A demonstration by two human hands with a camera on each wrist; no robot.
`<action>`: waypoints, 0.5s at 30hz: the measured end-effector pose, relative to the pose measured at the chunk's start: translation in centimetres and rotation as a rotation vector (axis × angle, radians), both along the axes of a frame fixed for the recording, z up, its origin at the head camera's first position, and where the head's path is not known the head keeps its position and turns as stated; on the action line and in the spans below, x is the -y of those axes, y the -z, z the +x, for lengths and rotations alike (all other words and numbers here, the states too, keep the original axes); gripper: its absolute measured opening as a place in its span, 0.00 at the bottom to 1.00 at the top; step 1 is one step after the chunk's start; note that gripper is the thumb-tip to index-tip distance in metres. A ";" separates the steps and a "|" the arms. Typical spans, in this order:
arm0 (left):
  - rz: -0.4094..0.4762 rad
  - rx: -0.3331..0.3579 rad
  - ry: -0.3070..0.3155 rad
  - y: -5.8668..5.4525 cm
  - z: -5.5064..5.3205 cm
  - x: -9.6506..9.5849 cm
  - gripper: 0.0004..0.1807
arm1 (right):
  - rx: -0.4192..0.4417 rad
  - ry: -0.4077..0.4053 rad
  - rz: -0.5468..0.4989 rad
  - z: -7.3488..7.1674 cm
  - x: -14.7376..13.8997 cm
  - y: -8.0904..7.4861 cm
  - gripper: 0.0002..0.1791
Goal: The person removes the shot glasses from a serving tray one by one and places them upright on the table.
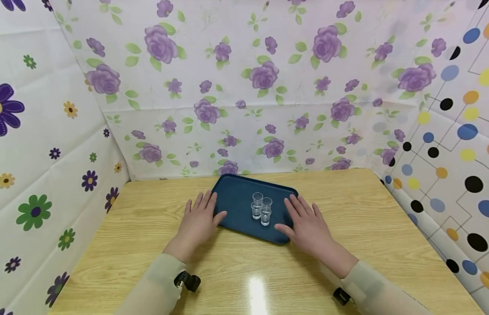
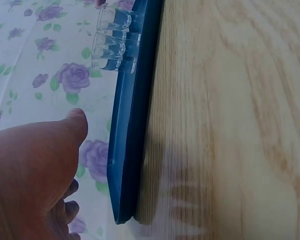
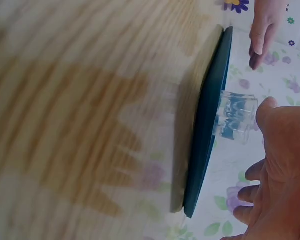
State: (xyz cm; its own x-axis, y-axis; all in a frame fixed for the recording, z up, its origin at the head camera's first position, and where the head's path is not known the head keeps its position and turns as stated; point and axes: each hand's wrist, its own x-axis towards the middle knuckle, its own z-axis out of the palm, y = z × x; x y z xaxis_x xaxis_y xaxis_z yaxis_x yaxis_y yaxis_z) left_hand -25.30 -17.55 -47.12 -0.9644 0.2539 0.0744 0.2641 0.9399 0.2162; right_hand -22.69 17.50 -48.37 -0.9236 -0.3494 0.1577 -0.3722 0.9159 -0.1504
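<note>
Apparently I'm at a readying step: my left hand [image 1: 200,217] hovers at the blue tray's [image 1: 234,199] nine o'clock, my right hand [image 1: 309,225] between three and four, both wide, holding nothing. Clear shot glasses [image 1: 265,212] stand on it, just toward three o'clock; grasping them calls, I judge, for right fingers curling toward nine.

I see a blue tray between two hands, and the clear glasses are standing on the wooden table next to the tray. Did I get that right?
Not quite: the clear glasses aren't on the wooden table. They stand on the blue tray, as the head view shows. The tray is indeed between the left hand and the right hand.
</note>
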 end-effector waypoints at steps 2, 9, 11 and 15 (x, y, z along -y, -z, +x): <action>0.005 0.003 -0.003 0.1 -0.2 0.1 0.44 | 0.008 0.005 0.003 0.0 -0.1 0.1 0.51; 0.002 0.013 -0.018 0.4 -0.6 0.4 0.43 | 0.023 0.010 0.009 0.1 -0.1 0.4 0.53; 0.005 0.015 -0.019 0.5 -0.7 0.5 0.43 | 0.029 0.012 0.005 0.2 -0.1 0.5 0.53; 0.004 0.021 -0.024 0.7 -0.8 0.6 0.43 | 0.035 0.016 0.008 0.1 -0.1 0.7 0.52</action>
State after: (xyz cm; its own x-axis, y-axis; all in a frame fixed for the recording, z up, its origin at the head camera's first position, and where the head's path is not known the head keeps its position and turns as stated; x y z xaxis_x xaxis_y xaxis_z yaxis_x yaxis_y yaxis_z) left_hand -26.14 -18.13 -47.85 -0.9715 0.2303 0.0554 0.2369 0.9451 0.2251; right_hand -22.61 17.65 -49.08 -0.9339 -0.3359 0.1223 -0.3522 0.9229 -0.1554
